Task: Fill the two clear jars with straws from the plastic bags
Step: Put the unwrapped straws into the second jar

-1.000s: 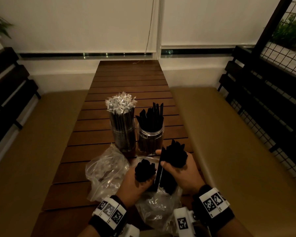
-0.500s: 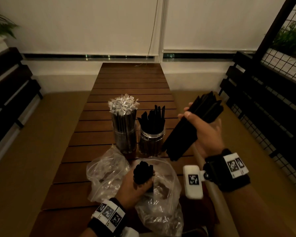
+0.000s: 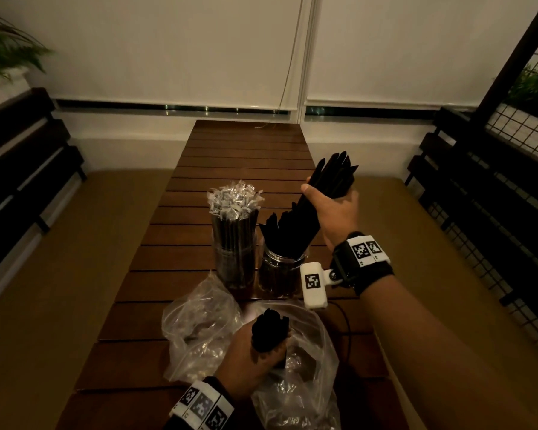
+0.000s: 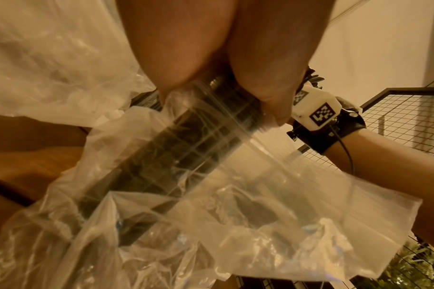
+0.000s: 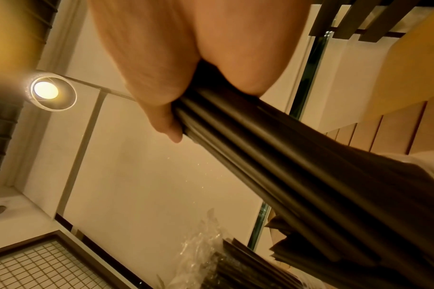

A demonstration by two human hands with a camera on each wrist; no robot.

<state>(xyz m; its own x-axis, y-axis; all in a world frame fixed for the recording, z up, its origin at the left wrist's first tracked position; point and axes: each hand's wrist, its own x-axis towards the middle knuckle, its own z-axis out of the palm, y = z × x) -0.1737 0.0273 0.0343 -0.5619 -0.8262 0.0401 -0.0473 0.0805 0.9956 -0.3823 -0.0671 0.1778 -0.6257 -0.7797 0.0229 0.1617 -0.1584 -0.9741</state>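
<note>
The long wooden table (image 3: pixel 230 169) stretches out past my fingers. Near my left hand (image 3: pixel 249 361) lie two plastic bags; its fingers curl round black straws still in the nearer bag (image 3: pixel 305 395). My right hand (image 3: pixel 336 209) squeezes a big straw bunch (image 3: pixel 323 187) tight, tips down in the short jar (image 3: pixel 280 274). I should stand the bunch straight, push gently, then let go. The tall jar (image 3: pixel 235 262) beside looks full.

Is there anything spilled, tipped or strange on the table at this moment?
Nothing stands out. Both jars stand upright, no straws lie loose on the table, and the two plastic bags are merely crumpled.
</note>
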